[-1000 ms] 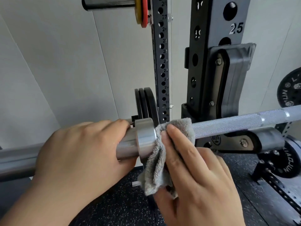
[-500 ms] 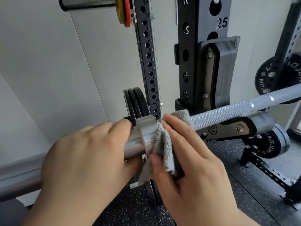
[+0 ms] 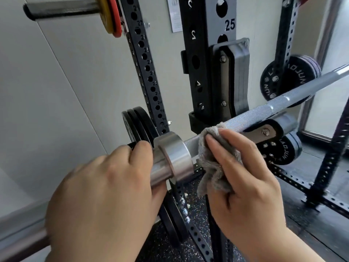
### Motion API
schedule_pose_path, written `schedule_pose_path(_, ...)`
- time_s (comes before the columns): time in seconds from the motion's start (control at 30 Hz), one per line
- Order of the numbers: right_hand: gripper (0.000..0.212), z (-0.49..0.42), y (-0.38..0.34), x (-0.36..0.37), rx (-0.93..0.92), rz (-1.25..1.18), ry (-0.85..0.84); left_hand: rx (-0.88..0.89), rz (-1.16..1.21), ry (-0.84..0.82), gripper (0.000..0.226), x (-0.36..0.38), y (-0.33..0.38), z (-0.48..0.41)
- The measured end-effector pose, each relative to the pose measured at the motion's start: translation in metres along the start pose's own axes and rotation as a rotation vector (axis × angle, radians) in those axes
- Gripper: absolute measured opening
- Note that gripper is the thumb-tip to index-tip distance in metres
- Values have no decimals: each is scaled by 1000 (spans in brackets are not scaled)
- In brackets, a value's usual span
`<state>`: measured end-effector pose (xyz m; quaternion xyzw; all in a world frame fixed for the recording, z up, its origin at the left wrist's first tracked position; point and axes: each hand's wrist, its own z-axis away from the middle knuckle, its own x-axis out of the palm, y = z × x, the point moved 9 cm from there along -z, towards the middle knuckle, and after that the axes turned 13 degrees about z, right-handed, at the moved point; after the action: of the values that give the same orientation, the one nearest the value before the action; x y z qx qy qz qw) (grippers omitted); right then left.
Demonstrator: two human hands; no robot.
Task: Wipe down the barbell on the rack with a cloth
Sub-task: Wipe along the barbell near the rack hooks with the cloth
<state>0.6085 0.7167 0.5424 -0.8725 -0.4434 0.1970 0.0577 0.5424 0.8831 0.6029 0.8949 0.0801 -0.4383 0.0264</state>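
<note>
Presently: barbell (image 3: 264, 110) on rack (image 3: 204, 53), long axis running lower-left to upper-right. Left grip (image 3: 105, 195) curled round the sleeve, touching the collar (image 3: 175, 156). Right grip (image 3: 249, 186) clasps cloth (image 3: 211, 176) over the shaft just right of the collar; the remaining shaft, likely unwiped, lies up-right, nearest this grip.

A gym or weight room, marked as such by a black power rack (image 3: 207, 72) with numbered holes up its uprights. A knurled steel barbell (image 3: 264, 112) set on a J-hook (image 3: 233, 78), black weight plates (image 3: 137, 125) stored beside a perforated post (image 3: 149, 76), thin yellow and red plates (image 3: 111, 14) higher up, more lettered plates (image 3: 294, 72) at right. Speckled rubber flooring (image 3: 196, 210) underneath, plain pale wall panels (image 3: 66, 82) behind.
</note>
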Motion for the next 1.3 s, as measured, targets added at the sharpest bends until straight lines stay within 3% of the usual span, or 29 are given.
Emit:
schedule_pose_path(0.43, 51, -7, 15, 0, -222, -99, -50, -81, -78, -153, 42, -4, 1, -5)
schedule_pose_path(0.67, 58, 5, -5, 14, -268, -347, -168, -139, 216, -304, 61, -7, 11, -16)
schedule_pose_path(0.77, 54, -1, 4, 9, -346, -224, -148, -116, 189, -297, 64, -4, 11, -18)
schedule_pose_path(0.83, 54, -5, 16, 6, -299, -186, -110, -107, 147, -276, 64, -3, 10, -18)
schedule_pose_path(0.97, 60, 12, -2, 16, -291, -292, -176, -105, 139, -280, 63, -3, 13, -16)
schedule_pose_path(1.1, 76, 7, 8, 14, -332, -148, -155, -106, 104, -272, 74, -6, 15, -12)
schedule_pose_path(1.3, 57, 12, -3, 18, -334, -159, -182, -129, 25, -206, 79, -5, 17, -15)
